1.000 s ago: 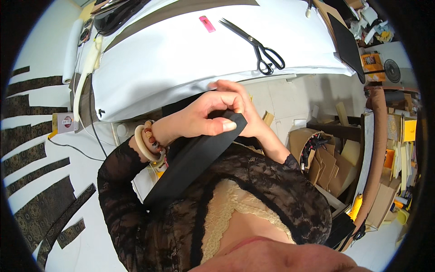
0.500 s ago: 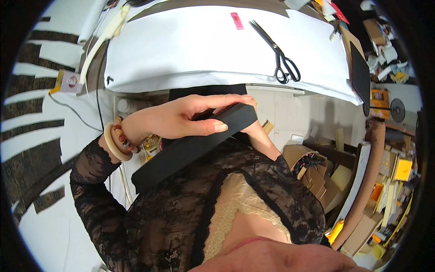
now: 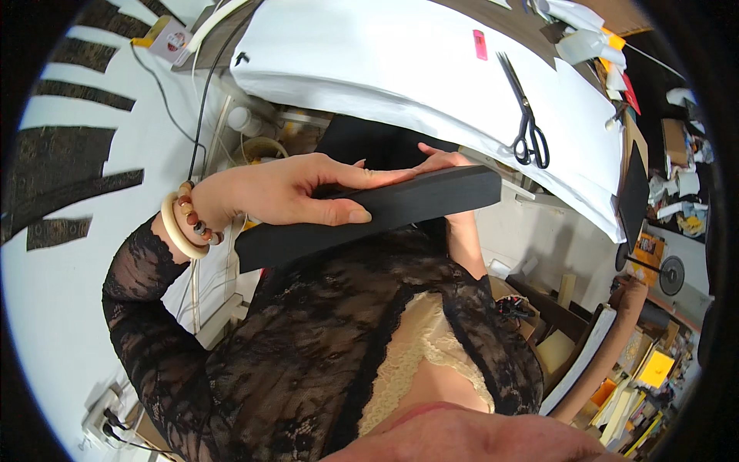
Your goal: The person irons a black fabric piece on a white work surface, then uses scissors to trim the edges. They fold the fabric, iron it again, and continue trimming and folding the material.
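Note:
A long, narrow black piece, box-like with flat faces and straight edges (image 3: 416,202), is held up in front of my chest, its right end slightly higher than its left. My left hand (image 3: 304,189) grips it from the far side, thumb on the face towards me and fingers along the upper edge. Behind its right part is my right hand (image 3: 446,159), mostly hidden by the piece; some fingers show above the edge, against it. Beyond, on the white-covered table (image 3: 369,65), lie black-handled scissors (image 3: 527,123) and a small pink-red flat item (image 3: 480,45).
Dark patterned strips (image 3: 65,165) lie on a white surface at the left, near a small box (image 3: 165,38) and cables. A dark sheet (image 3: 633,196) hangs by the table's right end. Cartons, a brown roll (image 3: 604,346) and piled materials crowd the right side.
The black piece has turned closer to level, its right end moving right. Both hands keep hold of it. The whole view has rotated, so the table now slopes down to the right.

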### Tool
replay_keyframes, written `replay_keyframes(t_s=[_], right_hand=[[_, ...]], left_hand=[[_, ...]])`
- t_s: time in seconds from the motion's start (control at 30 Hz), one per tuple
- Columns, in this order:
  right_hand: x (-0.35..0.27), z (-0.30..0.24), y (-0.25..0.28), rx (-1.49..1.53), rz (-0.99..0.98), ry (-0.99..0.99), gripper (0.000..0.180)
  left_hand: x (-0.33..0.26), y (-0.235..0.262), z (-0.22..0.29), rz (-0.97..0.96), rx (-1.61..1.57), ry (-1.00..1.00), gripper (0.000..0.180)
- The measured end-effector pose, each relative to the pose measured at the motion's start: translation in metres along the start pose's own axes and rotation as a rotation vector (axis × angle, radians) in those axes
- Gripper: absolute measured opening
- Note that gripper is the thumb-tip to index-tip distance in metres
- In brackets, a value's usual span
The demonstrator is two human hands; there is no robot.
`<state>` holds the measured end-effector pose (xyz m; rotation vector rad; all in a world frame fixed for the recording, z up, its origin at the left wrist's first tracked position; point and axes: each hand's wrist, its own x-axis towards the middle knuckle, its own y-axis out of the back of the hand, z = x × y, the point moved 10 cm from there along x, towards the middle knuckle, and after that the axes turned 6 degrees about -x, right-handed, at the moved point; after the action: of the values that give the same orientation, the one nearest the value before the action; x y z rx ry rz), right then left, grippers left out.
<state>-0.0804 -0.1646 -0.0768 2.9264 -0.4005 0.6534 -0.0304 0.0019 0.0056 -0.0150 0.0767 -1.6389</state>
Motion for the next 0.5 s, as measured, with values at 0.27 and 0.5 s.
replay_keyframes(t_s=[0.27, 0.5], right_hand=[[-0.005, 0.005, -0.001, 0.046, -0.047, 0.023, 0.022], [-0.010, 0.008, 0.027, -0.053, 0.065, 0.086, 0.031]], left_hand=[[-0.039, -0.004, -0.009, 0.029, 0.025, 0.057, 0.060], [-0.093, -0.003, -0.009, 0.192, -0.355, 0.001, 0.090]])
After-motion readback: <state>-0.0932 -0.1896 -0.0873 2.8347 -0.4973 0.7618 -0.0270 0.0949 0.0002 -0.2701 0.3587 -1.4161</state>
